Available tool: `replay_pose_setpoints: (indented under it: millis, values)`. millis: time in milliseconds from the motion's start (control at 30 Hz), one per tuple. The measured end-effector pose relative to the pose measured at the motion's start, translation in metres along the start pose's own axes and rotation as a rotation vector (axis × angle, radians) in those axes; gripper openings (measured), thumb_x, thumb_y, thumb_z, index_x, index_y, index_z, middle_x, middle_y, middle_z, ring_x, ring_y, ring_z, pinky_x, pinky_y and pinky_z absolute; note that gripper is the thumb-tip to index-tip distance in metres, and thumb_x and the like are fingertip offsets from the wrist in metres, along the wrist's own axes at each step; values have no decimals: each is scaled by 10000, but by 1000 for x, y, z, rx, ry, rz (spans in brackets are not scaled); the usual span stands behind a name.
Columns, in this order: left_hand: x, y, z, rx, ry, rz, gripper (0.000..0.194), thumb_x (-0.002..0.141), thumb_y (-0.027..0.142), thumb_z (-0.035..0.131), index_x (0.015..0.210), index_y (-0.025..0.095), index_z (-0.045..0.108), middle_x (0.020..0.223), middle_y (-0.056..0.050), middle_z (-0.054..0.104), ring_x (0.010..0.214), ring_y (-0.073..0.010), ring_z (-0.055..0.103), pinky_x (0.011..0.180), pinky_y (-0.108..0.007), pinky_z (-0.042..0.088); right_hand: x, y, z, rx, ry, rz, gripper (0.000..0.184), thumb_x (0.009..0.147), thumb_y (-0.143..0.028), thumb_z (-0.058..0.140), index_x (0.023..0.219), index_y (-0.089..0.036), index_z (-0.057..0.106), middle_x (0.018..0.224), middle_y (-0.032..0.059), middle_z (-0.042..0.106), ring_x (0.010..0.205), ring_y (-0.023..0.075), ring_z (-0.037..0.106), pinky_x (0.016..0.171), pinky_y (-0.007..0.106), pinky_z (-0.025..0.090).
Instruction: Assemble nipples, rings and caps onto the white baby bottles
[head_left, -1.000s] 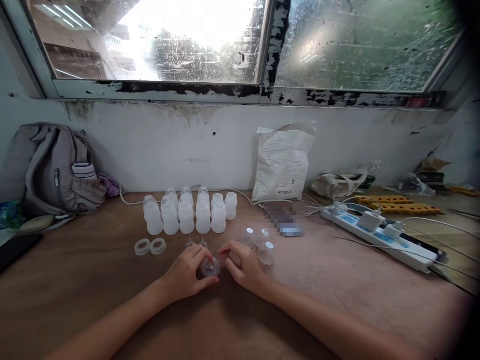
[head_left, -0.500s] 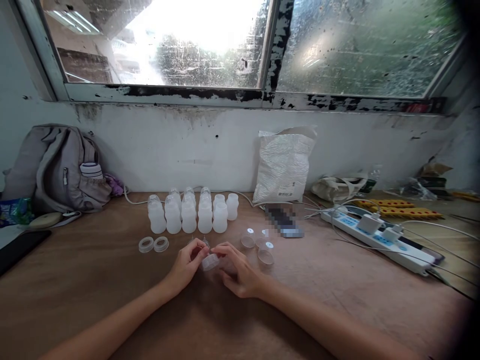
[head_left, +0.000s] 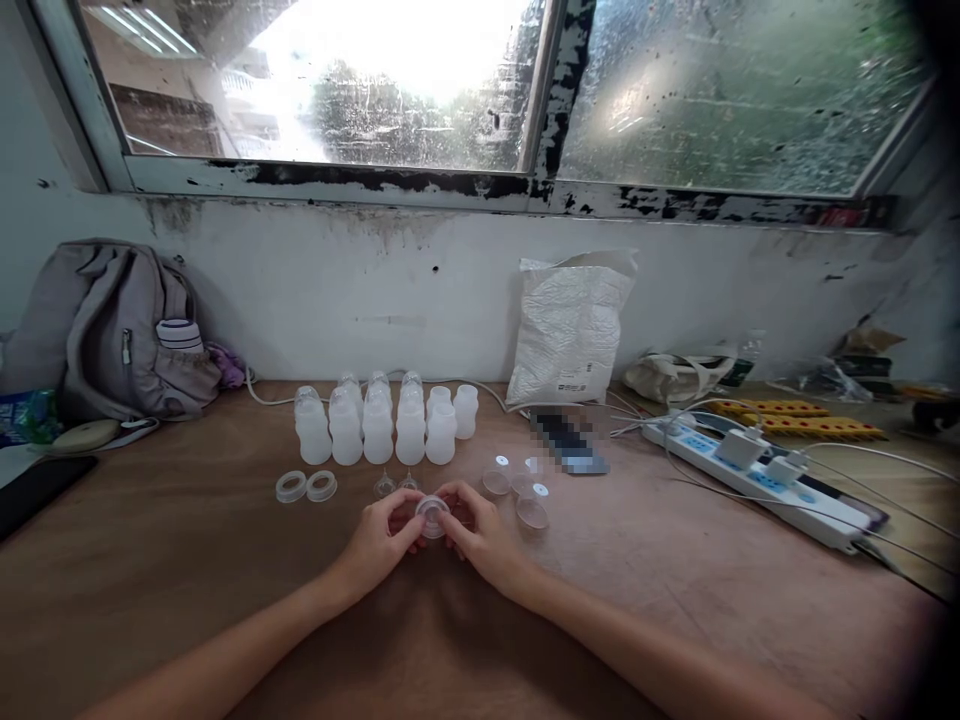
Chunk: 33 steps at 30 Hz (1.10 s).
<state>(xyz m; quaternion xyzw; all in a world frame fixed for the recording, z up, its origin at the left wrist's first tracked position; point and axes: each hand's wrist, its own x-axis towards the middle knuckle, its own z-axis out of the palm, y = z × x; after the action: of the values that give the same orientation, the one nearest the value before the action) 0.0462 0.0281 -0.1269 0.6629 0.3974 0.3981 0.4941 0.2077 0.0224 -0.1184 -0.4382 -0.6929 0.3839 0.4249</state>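
Observation:
My left hand (head_left: 379, 545) and my right hand (head_left: 484, 540) meet over the middle of the wooden table (head_left: 187, 590). Together their fingertips pinch a small clear round cap (head_left: 433, 514) just above the surface. Behind the hands stand several translucent white bottles (head_left: 375, 425) in two rows. Two white rings (head_left: 306, 486) lie to the left. Two small clear nipple-shaped pieces (head_left: 395, 485) sit just beyond my left fingers. Several clear caps (head_left: 517, 490) lie right of my right hand.
A grey backpack (head_left: 112, 335) leans on the wall at far left. A white bag (head_left: 570, 325) stands at the back, a phone (head_left: 568, 443) before it. A white power strip (head_left: 757, 470) with plugs and cables runs along the right. A dark flat object (head_left: 34, 490) lies at the left edge.
My right hand has closed in on the cap that my left hand held alone a second ago. The cap has turned and now sits between both hands' fingertips.

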Motion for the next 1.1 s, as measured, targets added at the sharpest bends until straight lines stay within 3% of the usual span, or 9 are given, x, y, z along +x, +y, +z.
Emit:
replay_pose_setpoints:
  millis: [333, 567, 900, 1100]
  values:
    - [-5, 8, 2, 147, 15, 25, 109, 772, 272, 470, 759, 170, 505, 560, 37, 531, 467, -97, 512, 448, -192, 425, -5, 1, 8, 42, -61, 37, 172, 795, -336, 504, 742, -177, 466, 544, -44, 501, 432, 72, 469, 365, 170, 336]
    - [-4, 9, 3, 136, 4, 38, 181, 783, 354, 479, 760, 175, 475, 574, 27, 554, 452, -98, 518, 431, -191, 425, -5, -1, 8, 95, -82, 50, 204, 804, -379, 488, 796, -176, 483, 529, -55, 485, 414, 71, 463, 363, 174, 340]
    - [-6, 10, 5, 158, -29, 27, 173, 795, 332, 456, 709, 183, 472, 513, 52, 509, 406, -79, 470, 395, -171, 371, -6, 4, 11, -32, -43, -1, 144, 800, -301, 489, 722, -183, 461, 531, -49, 484, 438, 73, 441, 395, 182, 341]
    - [-1, -1, 3, 73, -13, -5, 174, 782, 347, 473, 817, 176, 482, 602, 26, 561, 444, -92, 514, 375, -173, 384, -3, 5, 8, 61, -68, 31, 115, 802, -292, 473, 813, -178, 481, 567, -49, 499, 404, 56, 433, 349, 162, 316]
